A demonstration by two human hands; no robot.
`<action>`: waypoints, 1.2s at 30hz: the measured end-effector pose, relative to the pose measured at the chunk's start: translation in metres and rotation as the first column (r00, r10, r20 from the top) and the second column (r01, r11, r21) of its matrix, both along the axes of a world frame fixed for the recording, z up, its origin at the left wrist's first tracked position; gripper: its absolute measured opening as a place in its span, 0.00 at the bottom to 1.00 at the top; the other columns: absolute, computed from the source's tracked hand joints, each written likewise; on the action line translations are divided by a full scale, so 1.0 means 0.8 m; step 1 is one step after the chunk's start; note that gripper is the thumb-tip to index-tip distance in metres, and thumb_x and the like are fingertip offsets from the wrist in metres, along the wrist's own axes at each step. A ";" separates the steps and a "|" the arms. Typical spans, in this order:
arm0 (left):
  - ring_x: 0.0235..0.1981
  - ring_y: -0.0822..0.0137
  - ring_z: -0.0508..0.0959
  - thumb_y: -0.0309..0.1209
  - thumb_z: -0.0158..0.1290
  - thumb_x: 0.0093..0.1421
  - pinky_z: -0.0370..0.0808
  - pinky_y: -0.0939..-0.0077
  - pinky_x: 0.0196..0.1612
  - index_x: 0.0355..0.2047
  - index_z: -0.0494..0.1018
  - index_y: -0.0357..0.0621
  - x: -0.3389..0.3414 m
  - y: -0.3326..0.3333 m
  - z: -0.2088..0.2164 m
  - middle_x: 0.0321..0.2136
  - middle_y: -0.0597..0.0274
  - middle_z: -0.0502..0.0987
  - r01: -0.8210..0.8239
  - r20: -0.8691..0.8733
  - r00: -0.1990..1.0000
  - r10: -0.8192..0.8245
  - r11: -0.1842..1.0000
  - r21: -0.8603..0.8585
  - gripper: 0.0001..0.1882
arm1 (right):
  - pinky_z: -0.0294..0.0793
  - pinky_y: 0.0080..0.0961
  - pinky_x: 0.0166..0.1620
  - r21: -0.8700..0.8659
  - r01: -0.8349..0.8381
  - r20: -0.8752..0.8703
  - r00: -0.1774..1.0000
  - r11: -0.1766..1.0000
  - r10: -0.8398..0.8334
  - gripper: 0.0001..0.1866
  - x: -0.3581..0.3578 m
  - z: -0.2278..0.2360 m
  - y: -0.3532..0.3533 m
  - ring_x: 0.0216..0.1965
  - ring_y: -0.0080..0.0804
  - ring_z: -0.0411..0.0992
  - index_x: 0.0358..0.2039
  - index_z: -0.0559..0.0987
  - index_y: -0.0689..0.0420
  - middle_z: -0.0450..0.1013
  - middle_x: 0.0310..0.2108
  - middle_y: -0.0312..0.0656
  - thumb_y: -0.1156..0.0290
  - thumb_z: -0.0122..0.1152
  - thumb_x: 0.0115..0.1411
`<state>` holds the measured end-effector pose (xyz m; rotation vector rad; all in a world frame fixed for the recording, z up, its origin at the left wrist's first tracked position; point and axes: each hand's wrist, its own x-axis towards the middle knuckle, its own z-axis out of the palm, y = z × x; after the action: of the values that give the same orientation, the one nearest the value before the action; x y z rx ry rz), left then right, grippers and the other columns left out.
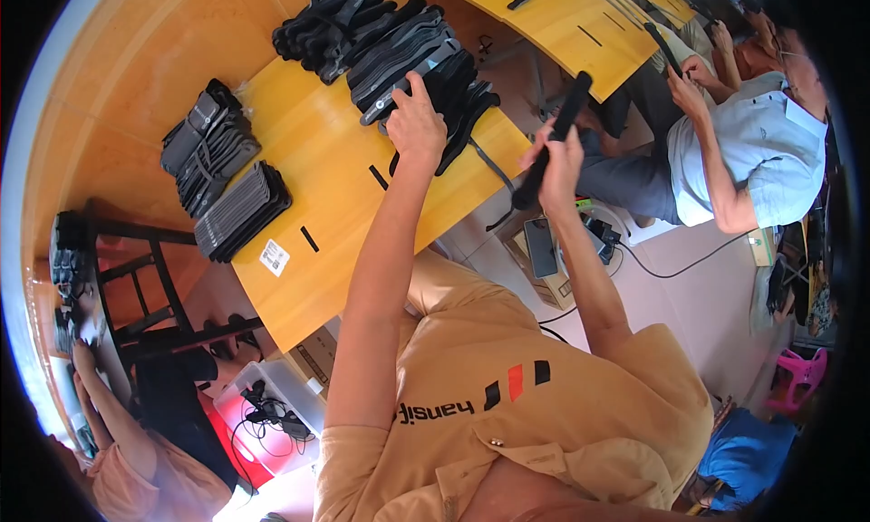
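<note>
My right hand (562,164) is closed around a long black padded strap (555,141), held tilted in the air off the table's right edge. A thin dark band (492,169) hangs over that edge nearby. My left hand (419,128) reaches over the table to a pile of black and dark grey padded straps (399,60). Its fingers are apart on the near side of the pile, the index finger stretched out. Whether they press on a strap is hard to see. Two neat stacks lie farther left: a banded bundle (210,146) and a flat stack of dark pieces (243,212).
The yellow table (331,277) bears a white label (274,257) and dark slots. Below its right side stand a cardboard box (544,282), a phone-like device (540,248) and cables. A co-worker (734,150) sits at right handling a black strap; another person (136,459) is at lower left, near a plastic bin (272,404).
</note>
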<state>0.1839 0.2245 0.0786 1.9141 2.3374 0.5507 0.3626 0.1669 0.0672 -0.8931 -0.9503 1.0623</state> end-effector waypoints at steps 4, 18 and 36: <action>0.33 0.43 0.77 0.35 0.63 0.46 0.75 0.60 0.37 0.56 0.51 0.43 -0.005 -0.010 0.012 0.41 0.40 0.65 -0.028 0.109 0.994 0.018 0.996 0.083 0.41 | 0.66 0.18 0.21 -0.116 -0.113 0.070 0.990 0.987 0.121 0.07 0.000 0.032 -0.015 0.16 0.22 0.64 0.37 0.67 0.58 0.61 0.22 0.33 0.72 0.44 0.60; 0.22 0.76 0.70 0.41 0.55 0.57 0.67 0.84 0.27 0.39 0.70 0.37 -0.074 -0.112 0.030 0.26 0.64 0.70 -0.012 0.981 0.158 0.111 0.994 -0.110 0.19 | 0.62 0.22 0.43 0.050 -0.297 0.607 0.767 0.953 0.207 0.19 -0.130 0.005 -0.040 0.39 0.32 0.60 0.50 0.65 0.64 0.56 0.37 0.44 0.75 0.47 0.57; 0.44 0.41 0.69 0.45 0.66 0.40 0.68 0.58 0.45 0.52 0.54 0.33 -0.118 -0.165 -0.056 0.47 0.38 0.62 -0.339 0.310 0.877 0.368 0.930 -0.144 0.47 | 0.64 0.36 0.44 0.091 -0.052 0.897 0.438 0.995 -0.059 0.12 -0.047 -0.068 0.010 0.39 0.46 0.65 0.36 0.76 0.62 0.68 0.34 0.47 0.78 0.56 0.49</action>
<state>0.0895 0.0923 0.0336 1.2378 2.4386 0.7214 0.3251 0.1748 0.0127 -1.4175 -1.8886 0.4245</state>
